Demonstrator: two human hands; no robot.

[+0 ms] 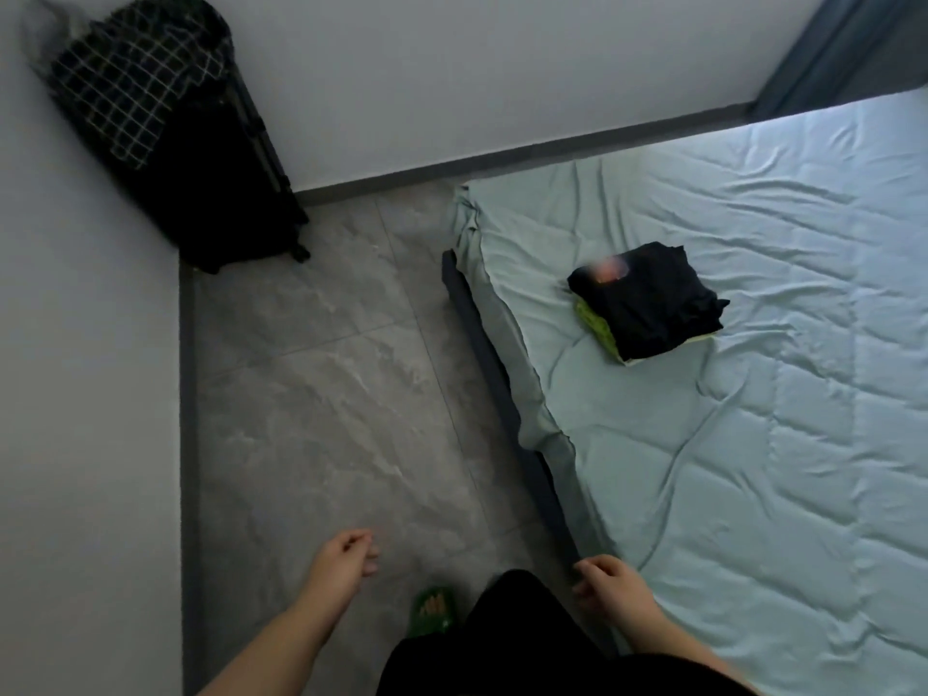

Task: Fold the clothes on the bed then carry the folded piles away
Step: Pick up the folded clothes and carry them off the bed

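A folded pile of clothes (650,306) lies on the bed (753,419) near its left edge, black garments on top and a green one under them. The bed has a pale green, wrinkled sheet. My left hand (346,557) hangs over the floor at the bottom, fingers loosely curled with nothing in them. My right hand (610,585) is beside the bed's near left edge, fingers also loosely curled and empty. Both hands are well short of the pile.
A dark suitcase (226,193) stands in the far left corner with a black checked cloth (125,92) draped on it. Grey tile floor (326,394) runs between the left wall and the bed. My foot in a green slipper (433,612) is on the floor.
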